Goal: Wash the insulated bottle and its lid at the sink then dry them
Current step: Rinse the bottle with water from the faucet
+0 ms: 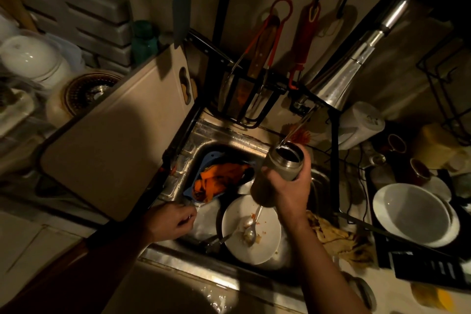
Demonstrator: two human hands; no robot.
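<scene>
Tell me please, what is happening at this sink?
A person's right hand grips the insulated bottle, tilted over the sink, while a thin stream of water runs into its open mouth. The left hand is curled at the sink's left edge; what it holds is unclear. A dirty plate with a spoon lies below.

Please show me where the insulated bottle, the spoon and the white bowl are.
insulated bottle [283,164], head view, on its wall below the mouth.
spoon [250,233], head view, on its scoop.
white bowl [413,214], head view, on its inner wall.

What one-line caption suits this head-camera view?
Right hand holds an open grey steel insulated bottle under a water stream above a steel sink.
</scene>
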